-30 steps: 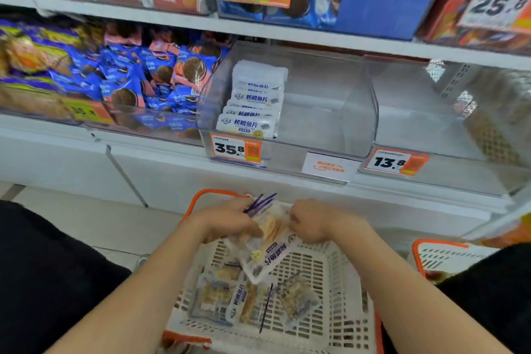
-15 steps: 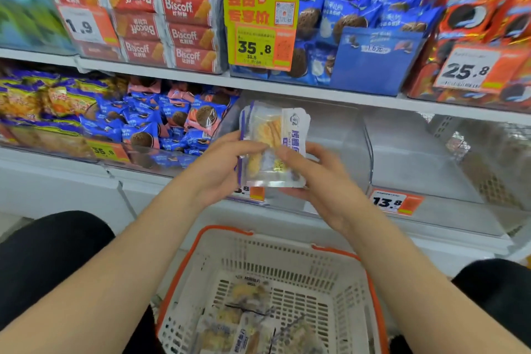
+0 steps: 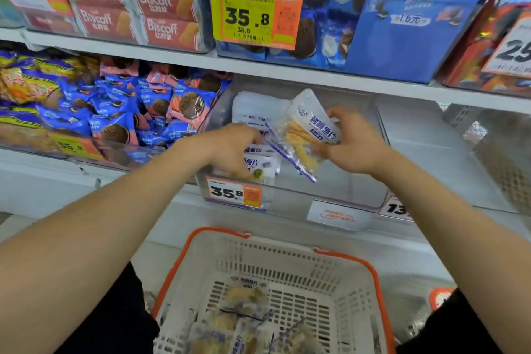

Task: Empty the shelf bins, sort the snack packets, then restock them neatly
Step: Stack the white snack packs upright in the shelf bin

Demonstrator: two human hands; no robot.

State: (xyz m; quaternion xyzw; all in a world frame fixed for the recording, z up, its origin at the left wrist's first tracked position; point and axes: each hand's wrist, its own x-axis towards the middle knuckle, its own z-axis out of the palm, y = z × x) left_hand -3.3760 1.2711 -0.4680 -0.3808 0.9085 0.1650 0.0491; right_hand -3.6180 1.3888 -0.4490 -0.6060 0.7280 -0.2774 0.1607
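A clear shelf bin (image 3: 344, 190) holds a row of white fish-slice snack packets (image 3: 258, 109) standing along its left side. My right hand (image 3: 356, 144) grips one more such packet (image 3: 310, 126), tilted, in the air above the bin's middle. My left hand (image 3: 230, 149) lies over the front of the row, fingers bent down onto the packets; whether it grips one is unclear. Below, a white basket with an orange rim (image 3: 359, 261) holds several loose packets (image 3: 244, 299).
Left of the bin is a bin of blue and pink cookie packets (image 3: 129, 112). To the right stands another clear bin (image 3: 431, 152). The shelf above carries red Biscoff packs (image 3: 161, 0) and blue cookie bags (image 3: 402, 34). A 35.8 price tag (image 3: 232, 192) hangs on the bin front.
Both hands lifted a packet from the basket up to the bin. The left hand has let go of it and dropped onto the row; the right hand keeps the packet.
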